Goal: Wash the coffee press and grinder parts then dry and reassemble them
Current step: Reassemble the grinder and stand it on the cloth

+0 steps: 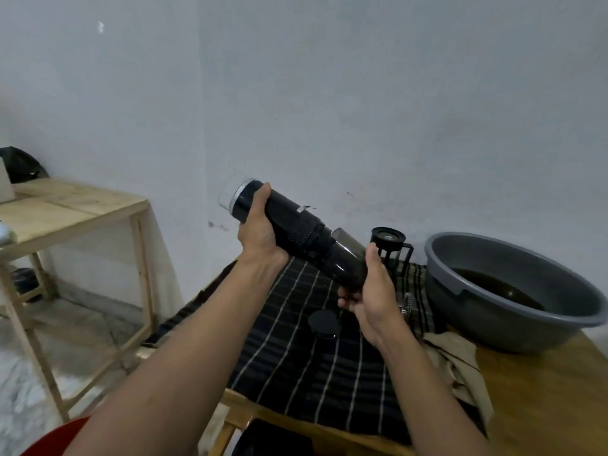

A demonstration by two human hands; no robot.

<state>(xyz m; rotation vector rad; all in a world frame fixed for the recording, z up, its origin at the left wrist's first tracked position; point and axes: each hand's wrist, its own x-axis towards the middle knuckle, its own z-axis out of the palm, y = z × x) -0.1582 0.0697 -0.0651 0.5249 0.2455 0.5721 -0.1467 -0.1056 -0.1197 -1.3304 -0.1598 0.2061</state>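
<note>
We see the grinder (296, 228) held in the air by 2 hands, above the far end of a dark striped cloth (296, 373) spread on a wooden table (543, 406). Its long axis runs on a slant, from upper left down to lower right. The end with the silver ring and clear cap points up and left toward the wall; the smoky translucent cup end points down and right, toward the person.

The left hand (260, 232) grasps the black body near the upper end, fingers wrapped over it and thumb beneath. The right hand (371, 291) is curled round the lower cup end, thumb lying up along its side.

Just behind the right hand we find the coffee press (390, 245) standing upright on the cloth. A round black lid (324, 322) lies flat on the cloth below the grinder. To the right, a grey basin (493, 317) holds dark liquid, and a beige cloth (460, 366) lies crumpled beside it. A small metal piece near the right wrist is too blurred for us to tell.
</note>
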